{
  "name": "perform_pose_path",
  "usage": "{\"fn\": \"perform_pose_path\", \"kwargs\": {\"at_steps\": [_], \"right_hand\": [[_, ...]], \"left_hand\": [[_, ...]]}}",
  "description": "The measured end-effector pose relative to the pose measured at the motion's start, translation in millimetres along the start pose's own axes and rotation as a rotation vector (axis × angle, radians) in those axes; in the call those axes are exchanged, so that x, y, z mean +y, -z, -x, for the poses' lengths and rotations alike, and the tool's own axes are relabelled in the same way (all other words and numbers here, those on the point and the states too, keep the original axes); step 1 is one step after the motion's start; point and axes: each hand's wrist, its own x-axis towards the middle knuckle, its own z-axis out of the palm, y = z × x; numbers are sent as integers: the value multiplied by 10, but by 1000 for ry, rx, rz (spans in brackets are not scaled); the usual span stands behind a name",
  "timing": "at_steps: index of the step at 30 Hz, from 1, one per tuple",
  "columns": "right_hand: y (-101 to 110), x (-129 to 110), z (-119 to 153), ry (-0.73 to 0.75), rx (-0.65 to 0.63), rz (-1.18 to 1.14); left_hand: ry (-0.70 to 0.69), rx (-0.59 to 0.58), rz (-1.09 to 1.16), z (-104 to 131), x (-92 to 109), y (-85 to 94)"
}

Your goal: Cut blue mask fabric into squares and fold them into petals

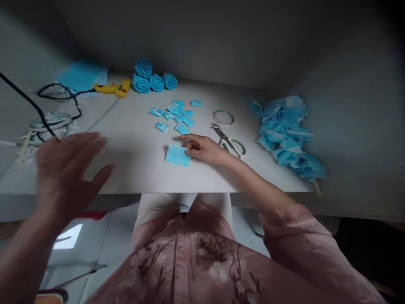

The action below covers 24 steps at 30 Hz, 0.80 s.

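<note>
A small light-blue square, paper or thin cloth, is just above or on the table near its front edge. My right hand has its thumb and curled fingers at the square's right edge, and they seem to pinch it; the index finger points out to the left. My left hand is held over the left side of the table, fingers stretched out, slightly blurred, with nothing in it. Beyond my right hand lie several small folded blue pieces. Scissors with pale handles rest to its right, blades partly apart.
A ring of tape lies behind the scissors. Several rolled blue roses and a yellow glue gun with a black cord are at the back. Blue sheets lie back left, white-and-green coils at left, ruffled blue strips at right.
</note>
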Motion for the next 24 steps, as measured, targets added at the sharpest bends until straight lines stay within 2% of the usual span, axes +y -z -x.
{"fn": "perform_pose_path", "kwargs": {"at_steps": [1,2,3,5,6,7,11,14,17,21,24], "right_hand": [[-10,17,-5,-8,-2,-13],[-11,24,-5,-17,-6,-36],[-8,24,-2,-24,-3,-58],[3,12,7,-27,6,-89],[7,6,11,-21,8,-98],[11,3,13,-15,7,-105],[39,1,27,-17,-3,-131],[91,-37,35,-47,-5,-176],[147,-128,7,-33,25,-251],[198,-266,-86,28,46,-299],[236,-309,-123,58,49,-290]], "left_hand": [[-71,1,81,-61,99,-82],[-50,-36,200,-133,205,-162],[0,-73,345,-217,309,-242],[153,-261,630,-407,477,-413],[202,-308,733,-501,531,-498],[226,-301,798,-587,565,-578],[341,-244,788,-759,530,-763],[395,-207,759,-740,432,-781],[405,-179,869,-737,403,-799],[365,-322,1070,-866,520,-876],[393,-445,1115,-963,613,-929]]}}
